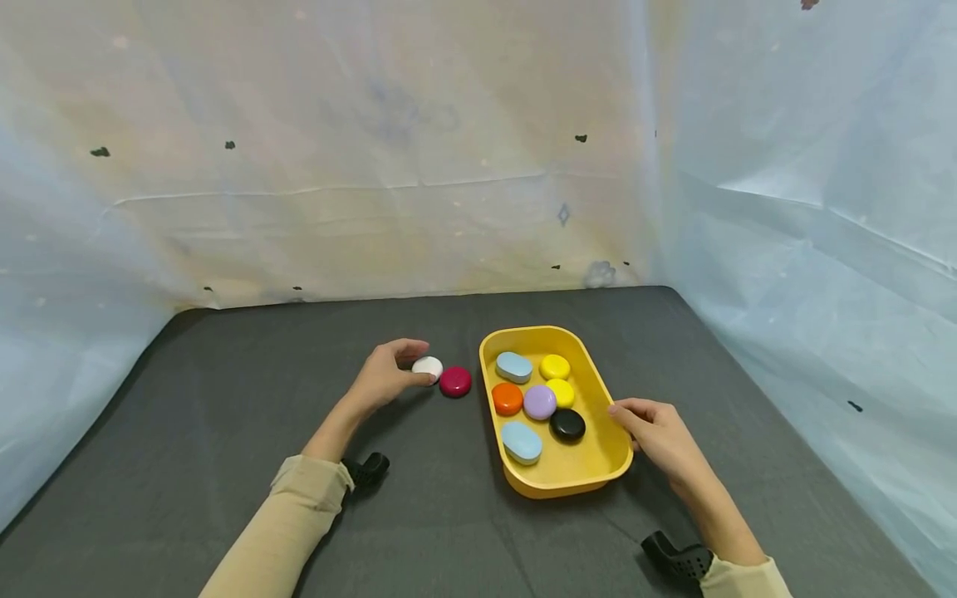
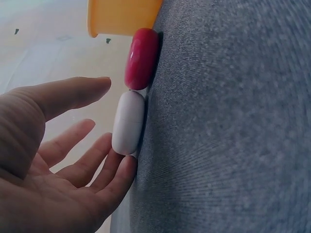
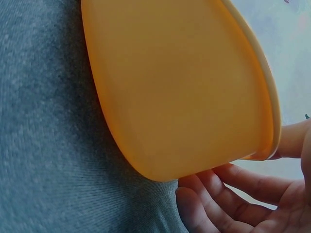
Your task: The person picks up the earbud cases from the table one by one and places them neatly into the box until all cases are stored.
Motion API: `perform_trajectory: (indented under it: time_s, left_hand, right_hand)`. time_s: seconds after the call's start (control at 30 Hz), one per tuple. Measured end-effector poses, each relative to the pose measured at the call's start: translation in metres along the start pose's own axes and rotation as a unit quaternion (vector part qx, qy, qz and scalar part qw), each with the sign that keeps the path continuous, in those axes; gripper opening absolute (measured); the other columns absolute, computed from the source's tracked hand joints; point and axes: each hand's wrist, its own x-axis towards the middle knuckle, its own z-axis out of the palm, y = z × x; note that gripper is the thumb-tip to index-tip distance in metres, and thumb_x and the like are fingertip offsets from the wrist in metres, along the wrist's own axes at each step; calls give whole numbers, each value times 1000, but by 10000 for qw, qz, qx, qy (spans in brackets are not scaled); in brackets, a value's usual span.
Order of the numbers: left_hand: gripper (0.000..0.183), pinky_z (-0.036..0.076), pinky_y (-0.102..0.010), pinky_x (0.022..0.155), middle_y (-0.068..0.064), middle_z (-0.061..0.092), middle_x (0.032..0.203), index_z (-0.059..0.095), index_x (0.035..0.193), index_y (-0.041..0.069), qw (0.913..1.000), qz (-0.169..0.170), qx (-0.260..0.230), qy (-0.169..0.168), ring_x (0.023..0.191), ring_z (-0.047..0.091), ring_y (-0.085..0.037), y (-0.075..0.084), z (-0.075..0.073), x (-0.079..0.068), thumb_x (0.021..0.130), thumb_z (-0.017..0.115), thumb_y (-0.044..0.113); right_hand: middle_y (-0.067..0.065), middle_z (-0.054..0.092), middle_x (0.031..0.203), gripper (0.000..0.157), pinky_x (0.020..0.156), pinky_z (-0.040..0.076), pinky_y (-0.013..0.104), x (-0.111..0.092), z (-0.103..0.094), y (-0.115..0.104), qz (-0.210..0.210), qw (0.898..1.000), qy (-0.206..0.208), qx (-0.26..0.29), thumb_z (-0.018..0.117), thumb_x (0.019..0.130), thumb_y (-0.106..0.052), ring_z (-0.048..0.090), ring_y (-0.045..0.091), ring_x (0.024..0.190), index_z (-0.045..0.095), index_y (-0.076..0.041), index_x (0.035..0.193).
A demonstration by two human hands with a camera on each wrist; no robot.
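A glossy white rounded disc (image 1: 427,369) lies on the dark cloth, end to end with a crimson disc (image 1: 455,382). My left hand (image 1: 388,375) reaches around the white one. In the left wrist view its fingertips (image 2: 127,167) meet the disc's near edge, while the thumb stands apart from it. My right hand (image 1: 656,433) grips the right side of a yellow tray (image 1: 557,472), thumb at the rim and fingers against the outer wall (image 3: 180,107). Inside the tray lie light blue ovals (image 1: 521,443) and orange (image 1: 507,399), purple (image 1: 540,402), yellow (image 1: 555,367) and black (image 1: 567,425) discs.
Dark grey cloth (image 1: 419,531) covers the table. Pale plastic sheeting (image 1: 374,166) hangs behind it and along the sides. A black strap piece (image 1: 366,471) sits at the left wrist, and another (image 1: 676,558) at the right.
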Motion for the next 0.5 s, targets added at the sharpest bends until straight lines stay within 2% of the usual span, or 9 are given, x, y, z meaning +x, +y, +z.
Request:
perform_trajectory:
  time_s: [0.2, 0.5]
  left_hand:
    - [59, 45, -48, 96, -18, 57, 131, 56, 134, -1, 10000, 82, 30, -26, 120, 53, -31, -4, 1, 1, 82, 81, 10]
    - [63, 47, -47, 93, -15, 61, 125, 58, 133, 0, 9997, -88, 189, -120, 114, 55, -30, -2, 6, 2, 77, 85, 7]
  right_hand:
    - [12, 66, 110, 42, 69, 52, 33, 0, 0, 2, -31, 10000, 12, 34, 59, 101, -30, 61, 21, 82, 62, 3, 126]
    - [12, 67, 108, 42, 68, 52, 33, 0, 0, 1, -11, 10000, -14, 55, 59, 101, -29, 60, 21, 80, 62, 4, 126]
